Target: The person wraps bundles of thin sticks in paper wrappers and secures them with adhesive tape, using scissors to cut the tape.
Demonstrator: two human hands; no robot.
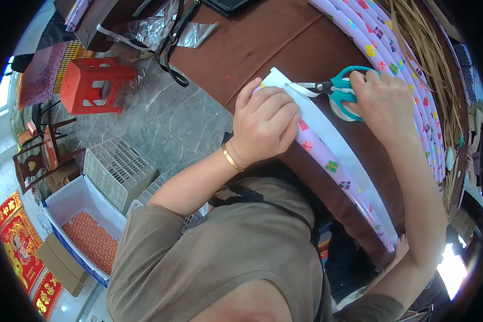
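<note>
My left hand (267, 124), with a gold bracelet at the wrist, is closed around one end of a long folded length of lilac wrapping paper (331, 165) printed with gift boxes. Its white underside shows along one edge. In my right hand (382, 99) are teal-handled scissors (342, 90), their blades at the paper's white end corner, just beside my left fingers. A narrow white strip (305, 90) hangs by the blades. Under the scissor handles sits a white roll (344, 110), partly hidden. Another person's hand (401, 248) appears at the paper's far end.
On the brown-covered table (263, 43) lie more printed paper lengths (378, 45) and dry brown strips (429, 59). A black strap (174, 37) and clear plastic (198, 33) rest at its edge. A red stool (94, 86), grey crate (121, 166) and lined bin (86, 214) stand left.
</note>
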